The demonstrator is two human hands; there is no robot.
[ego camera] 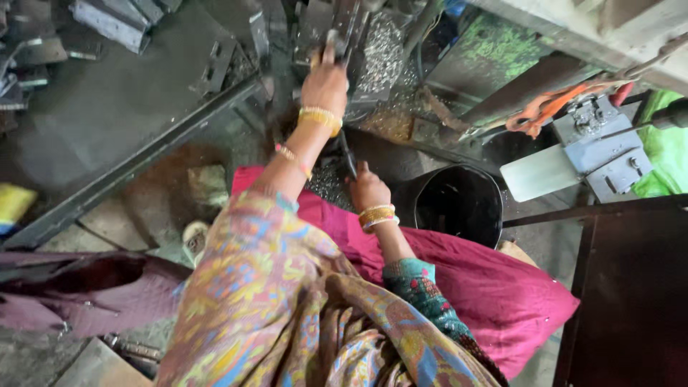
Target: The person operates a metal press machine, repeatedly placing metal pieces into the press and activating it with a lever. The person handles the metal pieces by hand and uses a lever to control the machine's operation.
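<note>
Metal lever (334, 37) clamped in left hand (324, 84) grip; right hand (368, 188) grips dark rod (348, 154).

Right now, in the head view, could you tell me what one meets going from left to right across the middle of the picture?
Yellow object at the edge → long dark metal bar → left hand reaching up to the machine → right hand touching a thin dark tool → black bucket → grey metal bracket → green cloth.

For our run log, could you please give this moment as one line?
left hand: gripping machine part | right hand: holding dark tool | black bucket: beside right hand
</note>
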